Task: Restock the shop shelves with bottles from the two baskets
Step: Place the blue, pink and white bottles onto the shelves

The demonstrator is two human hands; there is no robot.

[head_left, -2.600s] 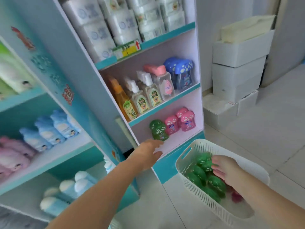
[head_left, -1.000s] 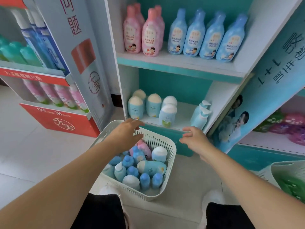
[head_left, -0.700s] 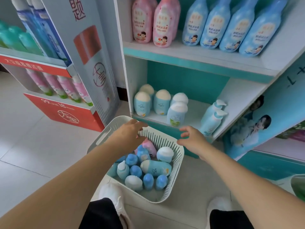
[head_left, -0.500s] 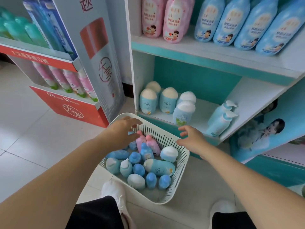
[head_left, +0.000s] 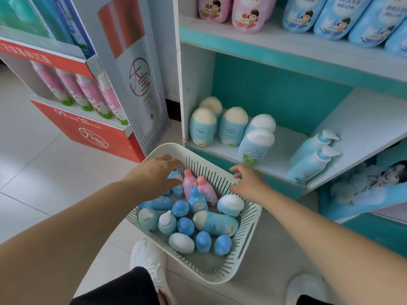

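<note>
The basket (head_left: 211,170) is sitting on the floor (head_left: 44,150) in front of the lowest shelf (head_left: 286,139), with its far rim just beside the shelf edge. It is holding a heap of bottles, mostly blue ones with blue or white caps. Two pink bottles (head_left: 198,186) are leaning side by side against its far wall, and a big bottle (head_left: 214,223) is lying on its side near the right wall.

The left hand (head_left: 154,175) is hanging over the far left corner of the basket, palm down. Its fingers (head_left: 174,162) are arching over a blue bottle (head_left: 177,179) while the thumb is lying just below it, so the bottle's top is showing in the gap between them. The two pink bottles are standing just to the right of those fingertips. Whether the fingers are pressing on the blue bottle or only framing it I cannot tell.

The right hand (head_left: 248,181) is hovering at the far right rim, fingers loosely spread and carrying nothing. The nearest bottles are lying below and to its left.

Capped bottles (head_left: 202,128) are standing on the shelf at the left and pump bottles (head_left: 312,159) at the right. A white shoe (head_left: 147,256) is showing beside the basket's near left side.
</note>
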